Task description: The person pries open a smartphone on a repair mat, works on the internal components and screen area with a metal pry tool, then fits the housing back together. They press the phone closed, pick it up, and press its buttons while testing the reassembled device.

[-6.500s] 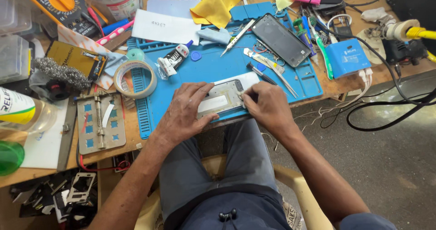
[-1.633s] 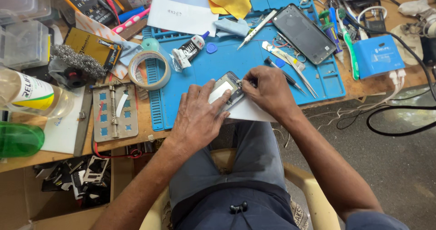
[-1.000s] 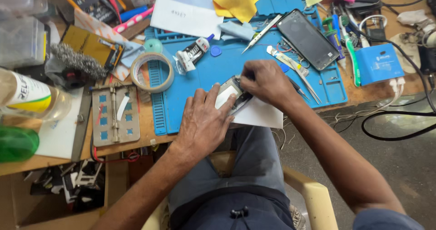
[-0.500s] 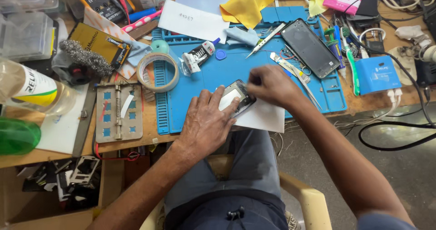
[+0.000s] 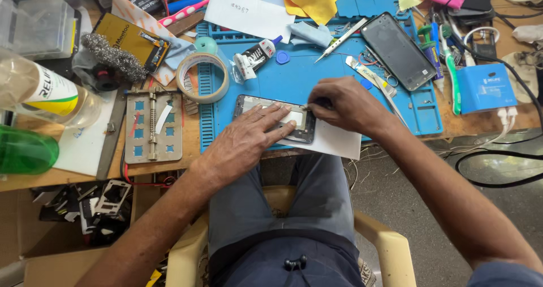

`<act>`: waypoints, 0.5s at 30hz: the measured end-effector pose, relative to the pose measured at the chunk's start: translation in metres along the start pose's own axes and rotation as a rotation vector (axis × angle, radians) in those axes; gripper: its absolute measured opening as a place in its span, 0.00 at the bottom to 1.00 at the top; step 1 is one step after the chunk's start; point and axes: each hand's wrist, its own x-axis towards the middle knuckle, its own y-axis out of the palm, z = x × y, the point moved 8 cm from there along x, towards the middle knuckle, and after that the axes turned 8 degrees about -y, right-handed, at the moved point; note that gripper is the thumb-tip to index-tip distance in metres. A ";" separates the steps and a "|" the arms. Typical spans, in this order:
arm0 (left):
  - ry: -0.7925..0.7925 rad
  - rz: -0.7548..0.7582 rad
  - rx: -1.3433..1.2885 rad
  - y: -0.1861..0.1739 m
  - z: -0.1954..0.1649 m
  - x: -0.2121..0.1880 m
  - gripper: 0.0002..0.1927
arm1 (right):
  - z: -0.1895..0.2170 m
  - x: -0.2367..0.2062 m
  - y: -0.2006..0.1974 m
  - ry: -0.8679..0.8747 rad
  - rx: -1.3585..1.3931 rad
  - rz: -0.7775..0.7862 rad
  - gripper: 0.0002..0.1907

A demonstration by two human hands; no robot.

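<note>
Head view: a person's two bare hands work an opened phone frame [image 5: 277, 119] at the front edge of a blue repair mat [image 5: 317, 77].

The left hand [image 5: 249, 142] lies spread flat, pinning the frame on a white sheet [image 5: 334, 142]; the right hand [image 5: 345, 103] is pinched at its top-right corner, whatever it grips hidden. The frame looks thin, light and fragile, best held by its edges. A tape roll [image 5: 202, 77] sits nearby.

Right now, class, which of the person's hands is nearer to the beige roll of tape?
Left. The left hand lies just below-right of the beige roll of tape; the right hand sits farther right.
</note>
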 end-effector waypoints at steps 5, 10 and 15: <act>0.004 -0.049 0.019 -0.006 -0.003 -0.001 0.28 | 0.024 0.033 0.005 -0.149 0.037 0.075 0.05; -0.079 -0.102 0.003 0.000 -0.002 -0.006 0.23 | 0.006 0.015 0.001 0.029 0.072 0.157 0.06; -0.080 -0.098 -0.002 0.000 -0.003 -0.006 0.22 | 0.004 0.066 0.035 -0.049 0.121 0.171 0.07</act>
